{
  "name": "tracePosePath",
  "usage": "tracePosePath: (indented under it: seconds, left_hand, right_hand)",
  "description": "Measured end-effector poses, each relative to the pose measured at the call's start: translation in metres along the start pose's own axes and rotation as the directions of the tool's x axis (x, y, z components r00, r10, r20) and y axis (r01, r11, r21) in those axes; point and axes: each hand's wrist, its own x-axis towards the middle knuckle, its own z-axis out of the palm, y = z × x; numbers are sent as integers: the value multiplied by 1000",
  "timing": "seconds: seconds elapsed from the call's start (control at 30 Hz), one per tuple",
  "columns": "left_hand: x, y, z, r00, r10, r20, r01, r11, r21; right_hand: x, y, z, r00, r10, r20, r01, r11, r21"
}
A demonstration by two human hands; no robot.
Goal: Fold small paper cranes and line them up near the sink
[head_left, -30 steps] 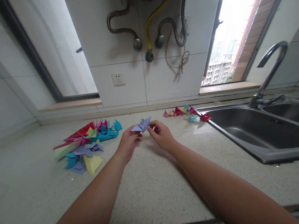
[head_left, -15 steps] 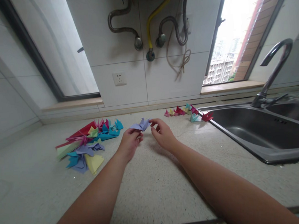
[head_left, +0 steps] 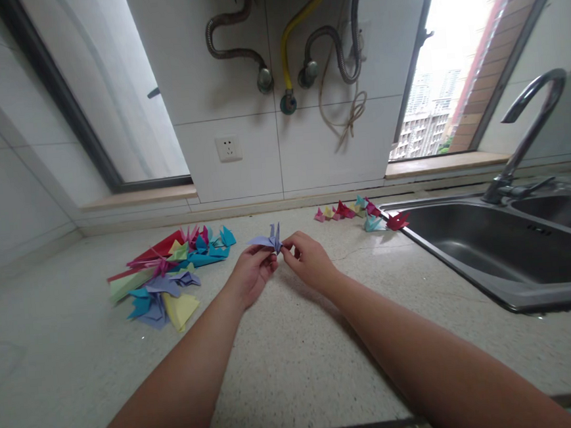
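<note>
A lavender origami crane (head_left: 269, 240) is held just above the counter, between my two hands. My left hand (head_left: 251, 275) pinches it from the left and below. The fingertips of my right hand (head_left: 309, 258) are closed on its right side, by the upright folds. To the left lies a heap of folded paper pieces (head_left: 165, 283) in lavender, blue, pink, red, green and yellow. Over on the right, a row of small paper cranes (head_left: 342, 211) sits near the wall, with a pale blue crane (head_left: 374, 223) and a red crane (head_left: 397, 221) in front by the sink.
The speckled counter (head_left: 297, 365) runs across the view. A steel double sink (head_left: 466, 252) with a curved faucet (head_left: 538, 128) stands at the right. Pipes with valves (head_left: 288, 102) and a wall socket (head_left: 228, 148) are on the tiled wall behind.
My right fingers have closed onto the crane's right side. Its wings, spread outward before, are now folded up and pressed closer together. My left hand keeps its hold.
</note>
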Motion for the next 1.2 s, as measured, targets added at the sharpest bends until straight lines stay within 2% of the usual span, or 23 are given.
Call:
tracePosePath:
  seconds: [0.3, 0.47, 0.73, 1.0, 1.2]
  left_hand:
    - [0, 0, 1, 1000, 2, 10, -2, 1000, 25]
    - [0, 0, 0, 1000, -17, 6, 17, 1000, 8]
    - [2, 1, -2, 1000, -12, -1, 12, 1000, 5]
    - [5, 1, -5, 1000, -13, -19, 13, 1000, 4]
    - [5, 2, -6, 1000, -18, -18, 18, 1000, -5]
  right_hand:
    - [-3, -10, -6, 994, -70, 88, 93, 952, -290]
    - [-4, -14, -7, 995, -13, 102, 49, 933, -357]
    - [-2, -13, -9, 997, 38, -61, -55, 954, -294]
    - [0, -11, -12, 984, 15, -177, -50, 980, -194]
    - [-1, -9, -10, 983, -16, -184, -9, 991, -135]
